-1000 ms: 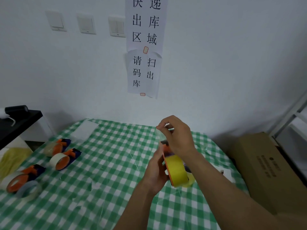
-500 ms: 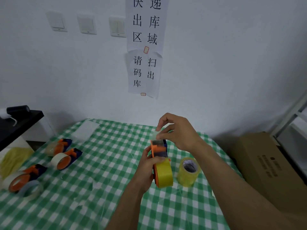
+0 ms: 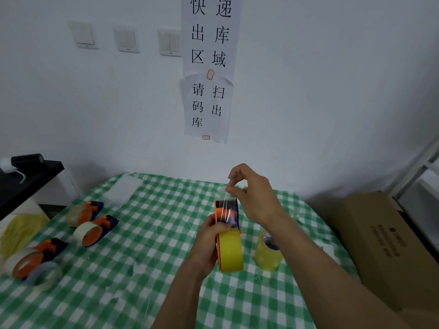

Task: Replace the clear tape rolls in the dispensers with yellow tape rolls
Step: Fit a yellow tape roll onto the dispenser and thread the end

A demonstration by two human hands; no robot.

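Note:
My left hand (image 3: 210, 243) grips an orange and blue tape dispenser (image 3: 226, 213) loaded with a yellow tape roll (image 3: 231, 250), held upright above the table. My right hand (image 3: 251, 193) pinches the free tape end (image 3: 225, 192) just above the dispenser's front, and the strip runs down over the cutter. A loose yellow tape roll (image 3: 268, 251) stands on the checked cloth to the right. Three more dispensers with clear tape rolls lie at the left (image 3: 84, 213) (image 3: 95, 230) (image 3: 33, 260). A loose clear roll (image 3: 45, 274) lies beside the nearest one.
The table wears a green and white checked cloth (image 3: 142, 257). A cardboard box (image 3: 389, 245) stands at the right. A black shelf (image 3: 26, 176) with a dark roll sits at the left, a yellow bag (image 3: 19, 231) below it. Paper signs hang on the wall.
The dispenser with the yellow roll moved left, uncovering the loose yellow roll behind it. My right hand rose slightly, drawing the tape end up from the dispenser.

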